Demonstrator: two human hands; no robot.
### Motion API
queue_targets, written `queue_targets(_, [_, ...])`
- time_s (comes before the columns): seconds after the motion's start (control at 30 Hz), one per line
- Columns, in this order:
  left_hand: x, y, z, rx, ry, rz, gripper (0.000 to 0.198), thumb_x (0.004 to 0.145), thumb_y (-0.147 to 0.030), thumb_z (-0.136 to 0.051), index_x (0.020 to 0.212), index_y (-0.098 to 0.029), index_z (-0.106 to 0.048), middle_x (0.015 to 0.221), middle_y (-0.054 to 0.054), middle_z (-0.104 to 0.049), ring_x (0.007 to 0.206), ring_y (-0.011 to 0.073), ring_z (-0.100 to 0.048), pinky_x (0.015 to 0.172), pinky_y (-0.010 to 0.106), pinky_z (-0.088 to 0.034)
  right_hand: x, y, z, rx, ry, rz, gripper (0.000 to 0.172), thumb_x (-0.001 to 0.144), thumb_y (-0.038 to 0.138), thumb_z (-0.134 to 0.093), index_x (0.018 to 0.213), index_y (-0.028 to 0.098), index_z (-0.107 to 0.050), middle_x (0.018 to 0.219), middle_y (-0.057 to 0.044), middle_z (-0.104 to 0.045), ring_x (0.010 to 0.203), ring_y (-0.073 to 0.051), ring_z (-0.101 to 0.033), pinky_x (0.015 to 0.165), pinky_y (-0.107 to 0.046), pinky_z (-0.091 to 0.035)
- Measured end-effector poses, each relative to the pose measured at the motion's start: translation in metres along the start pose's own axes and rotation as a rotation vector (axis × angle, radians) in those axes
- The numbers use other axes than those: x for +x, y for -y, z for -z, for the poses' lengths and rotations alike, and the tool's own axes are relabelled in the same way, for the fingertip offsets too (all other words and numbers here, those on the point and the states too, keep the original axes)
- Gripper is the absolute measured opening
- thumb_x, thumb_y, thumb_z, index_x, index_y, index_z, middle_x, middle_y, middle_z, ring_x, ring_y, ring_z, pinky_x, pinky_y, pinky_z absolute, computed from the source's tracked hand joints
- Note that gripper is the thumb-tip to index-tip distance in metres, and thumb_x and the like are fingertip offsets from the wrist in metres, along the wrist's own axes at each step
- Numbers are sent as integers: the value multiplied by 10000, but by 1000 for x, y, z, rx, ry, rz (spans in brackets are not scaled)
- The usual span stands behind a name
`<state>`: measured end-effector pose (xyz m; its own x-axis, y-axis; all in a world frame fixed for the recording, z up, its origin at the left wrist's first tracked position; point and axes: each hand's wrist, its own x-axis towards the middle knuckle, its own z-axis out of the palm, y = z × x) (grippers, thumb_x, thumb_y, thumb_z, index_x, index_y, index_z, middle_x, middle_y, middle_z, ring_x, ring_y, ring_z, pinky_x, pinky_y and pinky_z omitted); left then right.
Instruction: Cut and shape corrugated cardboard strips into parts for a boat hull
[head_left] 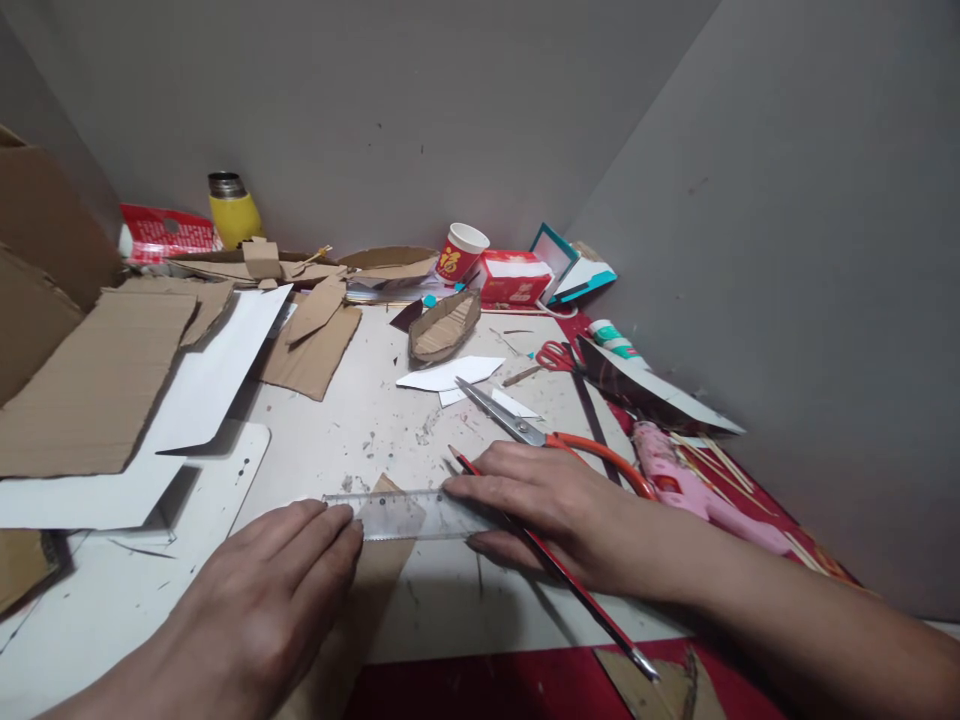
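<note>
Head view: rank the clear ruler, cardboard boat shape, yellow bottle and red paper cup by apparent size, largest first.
1. Clear ruler, partly covered
2. Cardboard boat shape
3. Yellow bottle and red paper cup: too alike to rank

Left hand (262, 585) and right hand (559, 505): both bare, slim fingers, rounded fingertips, nails apparently short, fine nail detail too soft to read. Right forearm (787, 605) is bare all the way to the frame edge, smooth outline, narrowing toward the wrist; left forearm (124, 675) is likewise bare over the shorter stretch in view. Knuckles read as low, rounded bumps on the left hand.
</note>
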<state>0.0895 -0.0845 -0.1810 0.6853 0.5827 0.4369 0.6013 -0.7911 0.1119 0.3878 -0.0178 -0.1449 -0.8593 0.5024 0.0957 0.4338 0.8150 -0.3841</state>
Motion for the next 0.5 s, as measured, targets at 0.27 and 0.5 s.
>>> queue_targets(0.27, [-3,-7,0,28,53,62,389,952,-78,-408,1315,-117,-540,1329,107,-602,1254,261,-498,986,413,-488,3,3,1,5,38,36,315,967,253,-511,1235,115,-606,945,-123,-639,879,-212,-552,764,-338,-467])
queue_targets(0.5, [-3,-6,-2,19,23,22,378,956,-92,-380,1290,-90,-558,1223,130,-651,1093,250,-586,874,388,-541,5,-2,-1,-38,27,31,321,1004,207,-428,1279,165,-588,1134,-128,-655,1051,-241,-529,896,-411,-441])
